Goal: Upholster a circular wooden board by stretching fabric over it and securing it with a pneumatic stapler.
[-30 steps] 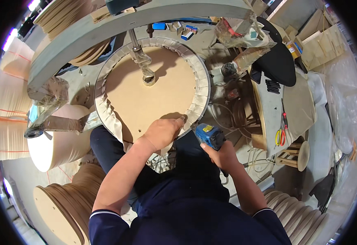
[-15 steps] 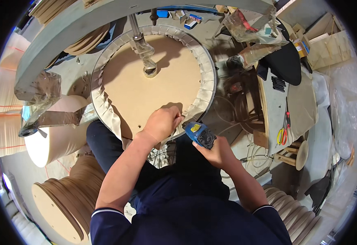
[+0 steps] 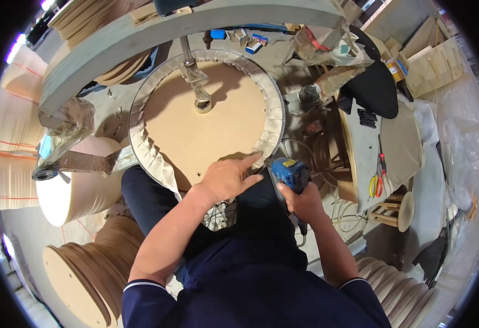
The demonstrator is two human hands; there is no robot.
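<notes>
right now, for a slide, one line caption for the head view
Seen from above, the left hand presses the near edge of a round wooden disc with a pleated white rim while the right hand grips a blue power tool.

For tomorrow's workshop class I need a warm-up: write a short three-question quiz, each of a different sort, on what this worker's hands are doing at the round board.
1. True or false: the left hand rests flat on the near edge of the round wooden disc.
2. What does the right hand grip?
A. yellow-handled scissors
B. a blue power tool
C. a roll of tape
3. Fill in: the white pleated fabric is folded over the disc's ____.

Key
1. True.
2. B: the blue power tool sits in the right hand, beside the left hand's fingertips; the scissors lie on the side table.
3. Rim.
</notes>
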